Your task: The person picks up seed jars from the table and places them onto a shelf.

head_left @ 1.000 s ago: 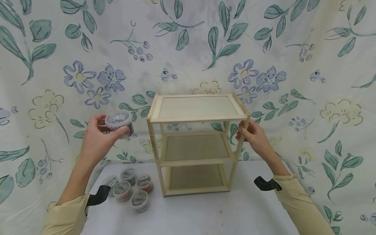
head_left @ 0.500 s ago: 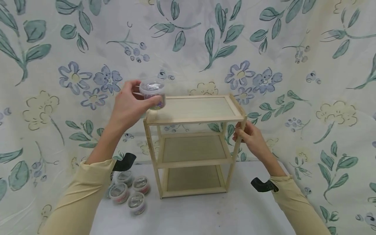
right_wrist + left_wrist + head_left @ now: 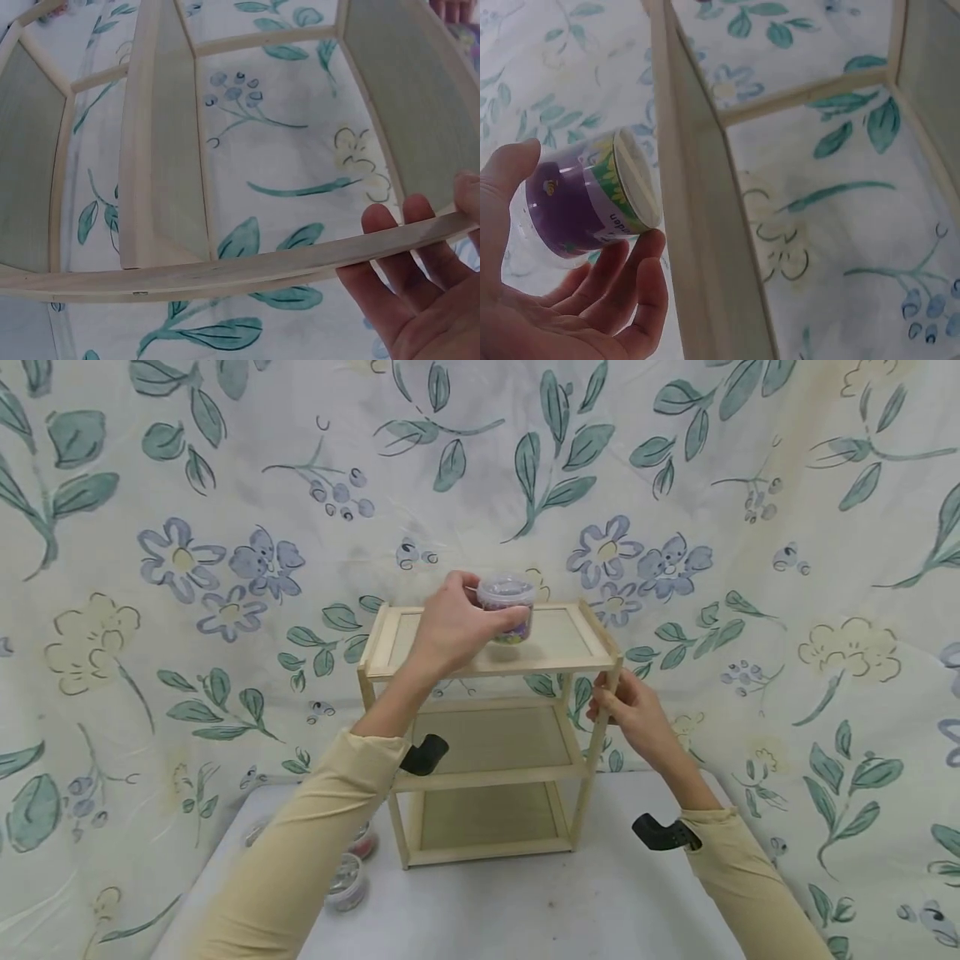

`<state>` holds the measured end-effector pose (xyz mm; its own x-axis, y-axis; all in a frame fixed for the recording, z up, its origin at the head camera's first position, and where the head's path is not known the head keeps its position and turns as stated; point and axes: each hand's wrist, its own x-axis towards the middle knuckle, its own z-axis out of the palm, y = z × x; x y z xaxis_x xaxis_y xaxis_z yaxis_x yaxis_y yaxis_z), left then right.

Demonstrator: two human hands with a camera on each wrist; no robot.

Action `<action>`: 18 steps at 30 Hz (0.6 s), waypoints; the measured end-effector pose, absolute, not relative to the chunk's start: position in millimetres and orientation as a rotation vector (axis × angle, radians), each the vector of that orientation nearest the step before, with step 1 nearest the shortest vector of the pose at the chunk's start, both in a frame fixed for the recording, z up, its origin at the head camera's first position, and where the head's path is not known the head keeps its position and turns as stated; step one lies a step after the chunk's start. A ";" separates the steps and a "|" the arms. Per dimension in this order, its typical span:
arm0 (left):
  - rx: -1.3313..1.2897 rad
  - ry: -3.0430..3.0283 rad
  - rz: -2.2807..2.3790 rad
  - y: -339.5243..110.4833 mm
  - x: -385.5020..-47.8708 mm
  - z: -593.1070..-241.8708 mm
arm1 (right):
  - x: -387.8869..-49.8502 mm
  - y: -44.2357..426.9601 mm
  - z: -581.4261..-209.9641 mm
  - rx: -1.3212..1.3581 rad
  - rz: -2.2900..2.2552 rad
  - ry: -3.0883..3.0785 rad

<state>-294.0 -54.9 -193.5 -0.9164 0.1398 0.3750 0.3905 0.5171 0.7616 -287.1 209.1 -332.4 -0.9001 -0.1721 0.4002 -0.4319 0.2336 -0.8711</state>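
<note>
In the head view the left hand (image 3: 459, 625) grips a small round tub with a clear lid (image 3: 507, 602) over the top board of a three-tier wooden shelf (image 3: 480, 777). The left wrist view shows the tub's purple label (image 3: 566, 199) between thumb and fingers, its base close to the board (image 3: 705, 195); a narrow gap separates them. My right hand (image 3: 633, 714) holds the shelf's right front post, and in the right wrist view its fingers (image 3: 390, 232) wrap round that post (image 3: 300, 262).
More lidded tubs, one at the front (image 3: 347, 883) and a red one (image 3: 363, 842), stand on the white table (image 3: 570, 910) left of the shelf, partly hidden by the left sleeve (image 3: 315, 852). Behind hangs a floral cloth (image 3: 465, 535).
Holding the tub, the left hand has moved up and right from beside the shelf to over its top board. The right hand has kept its hold on the post.
</note>
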 end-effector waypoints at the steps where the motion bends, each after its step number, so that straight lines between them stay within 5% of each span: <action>1: -0.449 -2.500 -1.359 -47.1 -295.2 -195.1 | -287.4 209.0 -332.4 0.573 1.736 -2.278; 18: -0.395 -2.535 -1.348 22.4 -306.7 -217.2 | -291.8 210.5 -335.4 0.569 1.751 -2.268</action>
<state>-306.7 22.4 -217.2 -0.9338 0.1229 0.3361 0.3474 0.5371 0.7686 -291.8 210.5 -335.4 -0.9007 -0.1677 0.4007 -0.4301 0.2150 -0.8768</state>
